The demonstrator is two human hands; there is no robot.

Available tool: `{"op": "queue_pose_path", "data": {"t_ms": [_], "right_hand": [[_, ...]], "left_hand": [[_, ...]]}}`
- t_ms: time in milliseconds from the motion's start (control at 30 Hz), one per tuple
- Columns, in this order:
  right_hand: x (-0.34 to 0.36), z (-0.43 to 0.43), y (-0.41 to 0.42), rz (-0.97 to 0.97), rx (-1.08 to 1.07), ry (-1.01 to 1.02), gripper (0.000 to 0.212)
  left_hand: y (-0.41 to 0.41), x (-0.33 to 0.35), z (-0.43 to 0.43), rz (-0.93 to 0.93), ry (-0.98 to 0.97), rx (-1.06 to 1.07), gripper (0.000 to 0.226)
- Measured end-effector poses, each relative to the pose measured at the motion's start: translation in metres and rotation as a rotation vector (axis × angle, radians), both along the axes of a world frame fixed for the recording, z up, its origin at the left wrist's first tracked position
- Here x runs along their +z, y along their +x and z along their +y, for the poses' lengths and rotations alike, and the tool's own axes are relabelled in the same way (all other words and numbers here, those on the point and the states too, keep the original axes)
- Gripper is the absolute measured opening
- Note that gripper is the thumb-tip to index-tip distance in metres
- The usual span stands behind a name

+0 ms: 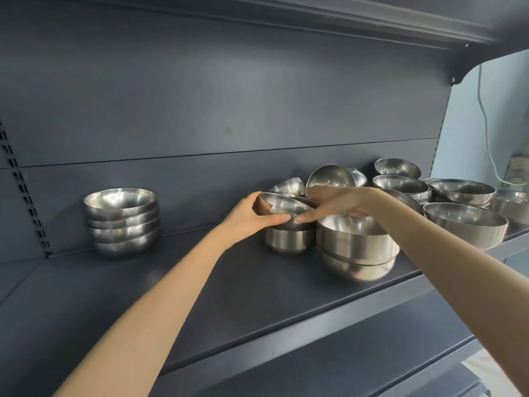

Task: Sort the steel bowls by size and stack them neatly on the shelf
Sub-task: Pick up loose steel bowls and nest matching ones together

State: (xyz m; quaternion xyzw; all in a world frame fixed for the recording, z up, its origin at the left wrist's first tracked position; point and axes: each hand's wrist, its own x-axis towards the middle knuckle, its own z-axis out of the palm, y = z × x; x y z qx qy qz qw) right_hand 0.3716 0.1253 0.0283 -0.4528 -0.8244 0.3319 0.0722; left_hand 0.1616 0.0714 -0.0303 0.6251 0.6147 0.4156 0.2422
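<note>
Four bowls: a sorted pile (pixel 123 224) stands at 9 o'clock on the shelf (pixel 229 282), rims level and well apart from both hands.
Left hand: the left hand (pixel 243 220) grips the small bowl (pixel 279 204) from its 9 o'clock side, with the thumb hooked over the far rim and the fingers (pixel 274 220) curled along the near wall.
Small bowl: it is mid-shelf between the two hands, resting tilted on a base bowl (pixel 287 242).
Pointing: the mouth faces up and leans toward 3 o'clock, with the 9 o'clock rim higher. Being round, it has no long axis, only this leaning centre line.
Right hand: the right hand (pixel 335 203) clamps the same bowl from 3 o'clock. Its fingers are bent over the rim there and one fingertip (pixel 309 216) lies on the near wall, almost meeting the left fingers.
Nearer hand: both are on the bowl, but the left lies on the pile's side.
Big stack: the big stack (pixel 357 247) is just beside the base bowl at 3 o'clock, under the right wrist.
Loose bowls: several unsorted loose bowls (pixel 463 222) are crowded from 1 to 3 o'clock.
Next move: probably level the small bowl so it seats squarely. The pile at 9 o'clock looks wider, so I judge it does not belong there.
</note>
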Motion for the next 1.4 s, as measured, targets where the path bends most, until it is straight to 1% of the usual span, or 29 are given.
{"op": "queue_pose_path", "data": {"t_ms": [67,267,300,400,467,500,533,567,600,667,700,767,833,867,933,1033,1067,1100,1200,1233,1267,1300,1333,1400], "right_hand": [[-0.001,0.001,0.000,0.014,-0.001,-0.006,0.103],[-0.001,-0.002,0.001,0.056,-0.004,-0.033,0.094],[0.000,-0.003,0.000,0.080,0.006,-0.037,0.091],[0.005,-0.007,-0.002,0.176,0.065,-0.044,0.100],[0.013,-0.011,-0.010,0.231,0.065,-0.021,0.101],[0.017,-0.015,-0.016,0.262,0.064,-0.006,0.106],[0.020,-0.018,-0.022,0.272,0.082,-0.004,0.112],[0.022,-0.018,-0.028,0.276,0.108,-0.013,0.113],[0.025,-0.019,-0.034,0.296,0.139,-0.020,0.101],[0.026,-0.027,-0.051,0.353,0.189,-0.048,0.054],[0.026,-0.027,-0.060,0.381,0.194,-0.059,0.046],[0.022,-0.025,-0.082,0.431,0.194,-0.078,0.045],[0.013,-0.027,-0.105,0.459,0.208,-0.102,0.025],[0.007,-0.029,-0.115,0.469,0.214,-0.110,0.020],[-0.007,-0.030,-0.131,0.466,0.216,-0.122,0.019],[-0.028,-0.033,-0.148,0.502,0.213,-0.143,0.021],[-0.035,-0.033,-0.152,0.526,0.196,-0.143,0.026],[-0.042,-0.032,-0.155,0.547,0.176,-0.136,0.038],[-0.060,-0.025,-0.161,0.582,0.137,-0.114,0.092],[-0.065,-0.022,-0.162,0.583,0.131,-0.113,0.107],[-0.069,-0.018,-0.162,0.576,0.126,-0.112,0.115],[-0.073,-0.016,-0.163,0.573,0.129,-0.115,0.118],[-0.076,-0.014,-0.163,0.566,0.128,-0.114,0.115],[-0.081,-0.011,-0.164,0.558,0.115,-0.113,0.112]], "left_hand": [[0.000,-0.001,-0.002,-0.010,0.030,0.007,0.122],[0.001,-0.010,-0.006,-0.103,0.099,-0.012,0.096],[0.000,-0.010,-0.006,-0.121,0.119,-0.012,0.095],[-0.005,0.000,-0.008,-0.150,0.176,-0.016,0.100],[-0.012,0.011,-0.014,-0.148,0.205,-0.013,0.101],[-0.015,0.015,-0.018,-0.144,0.221,-0.008,0.099],[-0.020,0.020,-0.023,-0.143,0.241,0.001,0.093],[-0.026,0.023,-0.026,-0.151,0.261,0.012,0.083],[-0.032,0.024,-0.029,-0.167,0.284,0.022,0.075],[-0.047,0.024,-0.035,-0.201,0.315,0.052,0.072],[-0.055,0.022,-0.038,-0.215,0.317,0.069,0.073],[-0.072,0.016,-0.044,-0.246,0.308,0.093,0.066],[-0.089,0.010,-0.053,-0.267,0.267,0.103,0.054],[-0.097,0.007,-0.058,-0.270,0.233,0.097,0.051],[-0.114,-0.001,-0.067,-0.256,0.143,0.075,0.047],[-0.133,-0.015,-0.073,-0.215,0.034,0.050,0.045],[-0.138,-0.019,-0.074,-0.201,0.012,0.057,0.047],[-0.140,-0.022,-0.074,-0.190,0.002,0.062,0.050],[-0.143,-0.031,-0.072,-0.176,0.000,0.064,0.060],[-0.142,-0.033,-0.071,-0.173,-0.004,0.063,0.055],[-0.140,-0.034,-0.072,-0.168,-0.004,0.062,0.040],[-0.139,-0.037,-0.071,-0.172,0.002,0.050,0.024],[-0.135,-0.037,-0.071,-0.171,0.009,0.031,0.020],[-0.127,-0.036,-0.073,-0.177,0.020,0.004,0.029]]}}
